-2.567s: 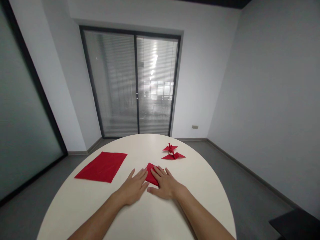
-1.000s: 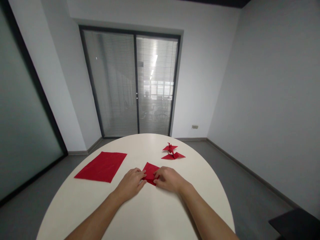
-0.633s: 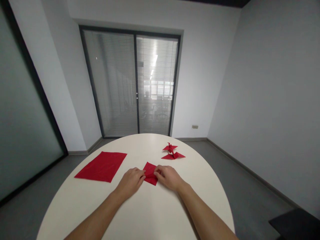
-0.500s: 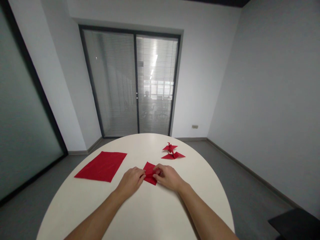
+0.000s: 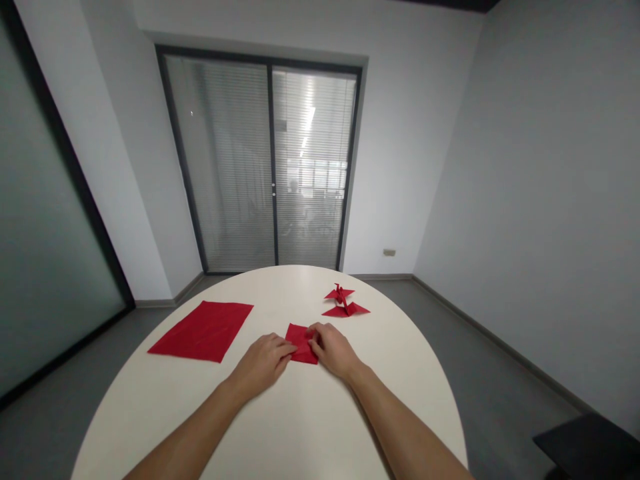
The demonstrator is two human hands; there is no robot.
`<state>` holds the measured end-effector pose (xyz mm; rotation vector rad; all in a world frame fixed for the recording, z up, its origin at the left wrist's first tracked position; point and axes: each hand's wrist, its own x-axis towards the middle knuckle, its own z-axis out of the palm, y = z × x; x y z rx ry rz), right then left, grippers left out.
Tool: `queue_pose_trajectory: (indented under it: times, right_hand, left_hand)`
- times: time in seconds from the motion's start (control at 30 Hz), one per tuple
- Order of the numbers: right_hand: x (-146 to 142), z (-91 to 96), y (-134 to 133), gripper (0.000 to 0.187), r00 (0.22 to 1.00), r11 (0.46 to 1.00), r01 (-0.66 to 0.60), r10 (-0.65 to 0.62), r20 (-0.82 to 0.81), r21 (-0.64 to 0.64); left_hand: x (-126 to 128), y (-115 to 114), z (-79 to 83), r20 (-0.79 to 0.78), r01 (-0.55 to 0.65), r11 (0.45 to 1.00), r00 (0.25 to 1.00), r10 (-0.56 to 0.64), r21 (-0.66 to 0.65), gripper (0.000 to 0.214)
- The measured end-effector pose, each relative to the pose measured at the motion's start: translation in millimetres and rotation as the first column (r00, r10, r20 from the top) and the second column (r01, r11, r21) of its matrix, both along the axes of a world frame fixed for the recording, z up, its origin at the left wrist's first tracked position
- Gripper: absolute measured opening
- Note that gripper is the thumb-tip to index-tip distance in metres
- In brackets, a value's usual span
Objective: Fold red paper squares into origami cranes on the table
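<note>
A small folded red paper (image 5: 301, 341) lies on the round white table (image 5: 300, 427) between my two hands. My left hand (image 5: 263, 362) rests at its left edge with fingers curled, fingertips pressing the paper. My right hand (image 5: 334, 349) sits at its right edge, fingers bent and pinching the paper's near right part. Both hands cover part of the paper.
A flat sheet of red paper (image 5: 203, 330) lies to the left. A finished red paper crane (image 5: 345, 303) stands behind and to the right of my hands. Sliding glass doors with blinds (image 5: 265, 163) face me. A dark object (image 5: 590, 447) is at the lower right.
My hands went from lying flat on the paper to curled, gripping its edges. The paper has turned slightly and shifted a little away from me.
</note>
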<state>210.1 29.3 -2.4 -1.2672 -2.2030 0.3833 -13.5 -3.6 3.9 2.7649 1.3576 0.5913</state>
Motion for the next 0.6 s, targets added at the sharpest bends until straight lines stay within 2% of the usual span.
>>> queue_pose_trajectory:
  times: [0.23,0.37,0.5,0.6]
  right_hand:
    - [-2,2.9,7,0.010,0.994,0.992,0.034,-0.046,0.100,0.120]
    - [-5,6.6,1,0.019,0.979,0.991,0.024,-0.049,0.195,0.129]
    - [-7,4.6,-6,0.020,0.979,0.993,-0.012,-0.013,0.205,0.118]
    - [-7,3.1,-7,0.028,0.985,0.992,-0.060,0.040,0.171,0.109]
  left_hand:
    - [2,-6,7.2,-0.021,0.081,0.995,0.997,-0.080,0.050,0.023]
    - [5,-10,11.2,-0.007,0.116,0.992,0.993,-0.116,0.042,0.022]
    - [6,-11,9.8,0.106,0.160,0.986,0.982,-0.154,-0.050,0.029]
    - [5,-8,4.9,0.235,0.144,0.983,0.965,-0.114,-0.114,0.034]
